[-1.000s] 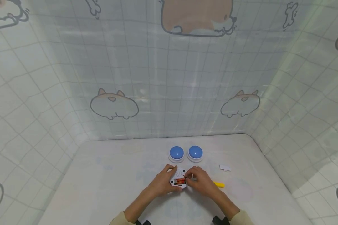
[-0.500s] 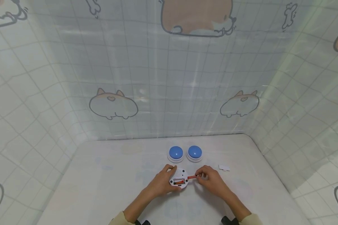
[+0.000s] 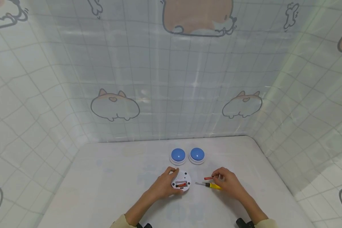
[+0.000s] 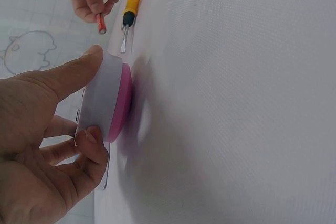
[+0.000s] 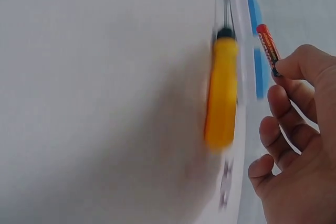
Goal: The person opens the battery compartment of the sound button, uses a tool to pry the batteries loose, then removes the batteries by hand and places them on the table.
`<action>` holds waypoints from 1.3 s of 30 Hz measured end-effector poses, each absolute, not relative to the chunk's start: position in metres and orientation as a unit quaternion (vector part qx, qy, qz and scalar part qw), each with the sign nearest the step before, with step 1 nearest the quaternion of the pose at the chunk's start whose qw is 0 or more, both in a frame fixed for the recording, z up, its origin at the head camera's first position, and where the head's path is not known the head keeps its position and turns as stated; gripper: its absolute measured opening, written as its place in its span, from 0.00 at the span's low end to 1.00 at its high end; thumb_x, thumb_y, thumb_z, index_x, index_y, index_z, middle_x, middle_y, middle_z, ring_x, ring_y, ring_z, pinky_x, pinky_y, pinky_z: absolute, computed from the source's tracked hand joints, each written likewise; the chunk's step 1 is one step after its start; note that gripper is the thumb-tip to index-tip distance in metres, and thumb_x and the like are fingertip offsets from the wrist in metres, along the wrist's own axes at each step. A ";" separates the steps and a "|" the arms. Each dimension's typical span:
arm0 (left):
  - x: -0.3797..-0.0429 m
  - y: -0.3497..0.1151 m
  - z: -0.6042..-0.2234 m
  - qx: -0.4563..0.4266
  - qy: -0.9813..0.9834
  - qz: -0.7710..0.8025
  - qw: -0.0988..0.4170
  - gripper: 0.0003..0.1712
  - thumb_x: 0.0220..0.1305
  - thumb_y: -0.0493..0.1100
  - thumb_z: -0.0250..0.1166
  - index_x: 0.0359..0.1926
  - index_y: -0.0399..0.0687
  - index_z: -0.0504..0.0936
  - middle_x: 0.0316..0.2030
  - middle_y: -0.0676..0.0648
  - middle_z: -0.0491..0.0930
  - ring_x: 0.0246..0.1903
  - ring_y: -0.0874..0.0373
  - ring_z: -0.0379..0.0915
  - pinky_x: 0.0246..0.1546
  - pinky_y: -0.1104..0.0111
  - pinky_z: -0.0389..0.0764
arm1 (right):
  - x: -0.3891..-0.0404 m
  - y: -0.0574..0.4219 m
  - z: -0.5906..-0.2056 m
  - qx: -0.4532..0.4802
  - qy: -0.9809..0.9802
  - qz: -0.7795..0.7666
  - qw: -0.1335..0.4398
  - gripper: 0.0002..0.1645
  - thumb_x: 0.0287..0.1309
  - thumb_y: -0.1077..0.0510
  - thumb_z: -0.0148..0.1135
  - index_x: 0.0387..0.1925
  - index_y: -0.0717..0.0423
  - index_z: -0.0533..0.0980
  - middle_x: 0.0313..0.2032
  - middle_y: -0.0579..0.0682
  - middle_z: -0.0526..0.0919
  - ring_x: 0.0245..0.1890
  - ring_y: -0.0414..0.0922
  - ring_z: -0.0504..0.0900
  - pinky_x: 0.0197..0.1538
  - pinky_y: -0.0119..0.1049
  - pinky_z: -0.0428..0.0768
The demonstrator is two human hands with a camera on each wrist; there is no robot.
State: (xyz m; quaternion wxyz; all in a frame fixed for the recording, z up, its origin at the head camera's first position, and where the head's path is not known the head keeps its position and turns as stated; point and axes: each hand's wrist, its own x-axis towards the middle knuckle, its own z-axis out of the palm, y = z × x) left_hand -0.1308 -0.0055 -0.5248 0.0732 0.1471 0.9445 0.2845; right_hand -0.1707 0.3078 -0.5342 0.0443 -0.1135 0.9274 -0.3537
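My left hand (image 3: 164, 185) grips a round white button device (image 3: 185, 175) by its edge, turned upside down. Its pink dome (image 4: 122, 103) faces the table in the left wrist view. The uncovered battery compartment on its upper side shows a red battery (image 3: 181, 185) inside. Off to the right, my right hand (image 3: 228, 183) pinches a second small red battery (image 5: 269, 49) between thumb and forefinger, held up by one end. Beneath that hand lies a screwdriver (image 3: 213, 186) with a yellow handle and a metal shaft pointing toward the device.
Behind the hands, two white buttons with blue domes stand side by side, a left one (image 3: 178, 155) and a right one (image 3: 197, 154). The white table (image 3: 111, 190) ends at a cloth-covered back wall (image 3: 159, 95), with side walls left and right.
My right hand has drawn the battery out of the compartment and carried it right, over the screwdriver. The small white piece on the right is now hidden behind that hand. My left hand keeps its place.
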 end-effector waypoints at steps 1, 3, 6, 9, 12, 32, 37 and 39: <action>-0.131 -0.005 -0.525 0.148 0.945 0.284 0.072 0.55 0.50 0.60 0.78 0.74 0.42 0.66 0.65 0.47 0.67 0.52 0.55 0.73 0.57 0.55 0.76 | -0.172 0.313 -0.534 -0.107 0.929 -0.350 0.044 0.06 0.61 0.58 0.68 0.38 0.42 0.82 0.33 0.38 0.77 0.37 0.42 0.72 0.39 0.33 0.74; -0.130 -0.005 -0.525 0.148 0.945 0.283 0.071 0.55 0.50 0.60 0.79 0.74 0.42 0.66 0.65 0.47 0.67 0.52 0.55 0.73 0.57 0.55 0.76 | -0.174 0.324 -0.535 -0.102 0.932 -0.346 0.045 0.06 0.61 0.58 0.68 0.38 0.43 0.82 0.34 0.39 0.77 0.37 0.42 0.72 0.38 0.33 0.74; -0.130 -0.005 -0.526 0.146 0.945 0.285 0.073 0.55 0.50 0.60 0.79 0.73 0.43 0.66 0.65 0.47 0.67 0.52 0.55 0.73 0.57 0.55 0.77 | -0.175 0.341 -0.536 -0.098 0.934 -0.341 0.047 0.06 0.62 0.59 0.67 0.38 0.44 0.82 0.35 0.40 0.78 0.37 0.42 0.72 0.37 0.33 0.73; -0.131 -0.005 -0.527 0.141 0.945 0.284 0.076 0.55 0.50 0.61 0.78 0.74 0.44 0.66 0.65 0.48 0.67 0.50 0.56 0.72 0.56 0.56 0.77 | -0.176 0.357 -0.535 -0.091 0.935 -0.338 0.054 0.05 0.62 0.59 0.68 0.39 0.45 0.82 0.35 0.41 0.79 0.36 0.42 0.72 0.34 0.33 0.72; -0.132 -0.005 -0.526 0.138 0.945 0.285 0.081 0.55 0.50 0.61 0.78 0.74 0.45 0.66 0.65 0.48 0.67 0.50 0.56 0.72 0.55 0.57 0.77 | -0.175 0.371 -0.532 -0.086 0.937 -0.333 0.066 0.05 0.62 0.57 0.68 0.40 0.47 0.82 0.35 0.43 0.78 0.35 0.43 0.71 0.32 0.33 0.71; -0.133 -0.008 -0.516 0.143 0.942 0.290 0.088 0.55 0.51 0.61 0.78 0.74 0.44 0.65 0.65 0.48 0.67 0.50 0.56 0.72 0.55 0.57 0.77 | -0.183 0.457 -0.537 -0.050 0.944 -0.311 0.098 0.14 0.64 0.51 0.67 0.45 0.55 0.83 0.46 0.51 0.84 0.49 0.52 0.81 0.44 0.44 0.79; -0.133 -0.008 -0.515 0.141 0.941 0.292 0.094 0.55 0.51 0.61 0.78 0.74 0.44 0.65 0.65 0.48 0.67 0.51 0.56 0.72 0.56 0.57 0.77 | -0.187 0.469 -0.539 -0.055 0.944 -0.311 0.093 0.13 0.64 0.52 0.67 0.45 0.55 0.83 0.45 0.50 0.85 0.47 0.50 0.80 0.42 0.40 0.77; -0.133 -0.008 -0.514 0.141 0.942 0.289 0.097 0.55 0.50 0.61 0.78 0.74 0.44 0.65 0.66 0.47 0.67 0.52 0.55 0.73 0.57 0.56 0.77 | -0.188 0.471 -0.539 -0.052 0.944 -0.311 0.093 0.13 0.65 0.53 0.66 0.46 0.56 0.83 0.44 0.51 0.85 0.45 0.48 0.80 0.40 0.39 0.77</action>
